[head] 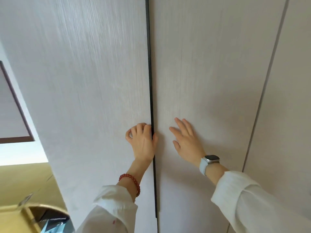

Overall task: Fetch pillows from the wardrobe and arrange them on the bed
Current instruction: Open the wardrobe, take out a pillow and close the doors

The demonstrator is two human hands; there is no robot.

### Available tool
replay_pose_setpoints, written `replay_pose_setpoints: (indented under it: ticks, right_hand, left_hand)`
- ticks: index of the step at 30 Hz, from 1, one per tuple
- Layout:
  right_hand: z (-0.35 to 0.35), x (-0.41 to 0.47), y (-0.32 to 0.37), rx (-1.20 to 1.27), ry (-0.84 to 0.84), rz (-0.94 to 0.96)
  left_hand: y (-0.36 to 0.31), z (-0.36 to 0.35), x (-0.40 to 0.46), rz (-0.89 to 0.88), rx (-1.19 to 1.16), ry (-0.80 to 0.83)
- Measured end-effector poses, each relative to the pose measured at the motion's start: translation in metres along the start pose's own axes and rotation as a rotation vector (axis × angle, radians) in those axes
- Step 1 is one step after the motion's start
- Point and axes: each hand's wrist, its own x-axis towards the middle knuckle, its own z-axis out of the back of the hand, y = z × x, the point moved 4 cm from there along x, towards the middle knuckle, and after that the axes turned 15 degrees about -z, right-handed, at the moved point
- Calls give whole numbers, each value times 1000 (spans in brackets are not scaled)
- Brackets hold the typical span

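A pale wood-grain wardrobe fills the view, its two doors closed. My left hand (142,140) curls its fingertips into the dark vertical handle strip (150,81) at the edge of the left door (84,81). My right hand (186,140) lies flat with fingers spread on the right door (210,73), just right of the gap. A red bead bracelet is on my left wrist and a watch on my right. No pillows or bed are in view.
A third wardrobe panel (289,98) stands at the far right. At the lower left sits a round bin (50,217) with a dark liner beside a yellowish surface. A dark-framed panel (15,101) hangs on the left wall.
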Motion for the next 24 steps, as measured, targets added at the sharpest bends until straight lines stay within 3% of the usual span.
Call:
replay_pose_setpoints:
  ticks: [5,10,15,24]
  right_hand:
    - [20,-54,11,494,-38,-267]
    - [36,-113,69,805,192,-345]
    - [40,-163,141,974,455,-302]
    - [41,-217,256,1146,472,-5]
  left_hand:
    - [-13,49,-33,-69,-124,-88]
    - [-16,113,-73,-93,-285,-96]
    - [-9,176,-105,-59,-433,-99]
    - [44,300,-173,26,-349,-155]
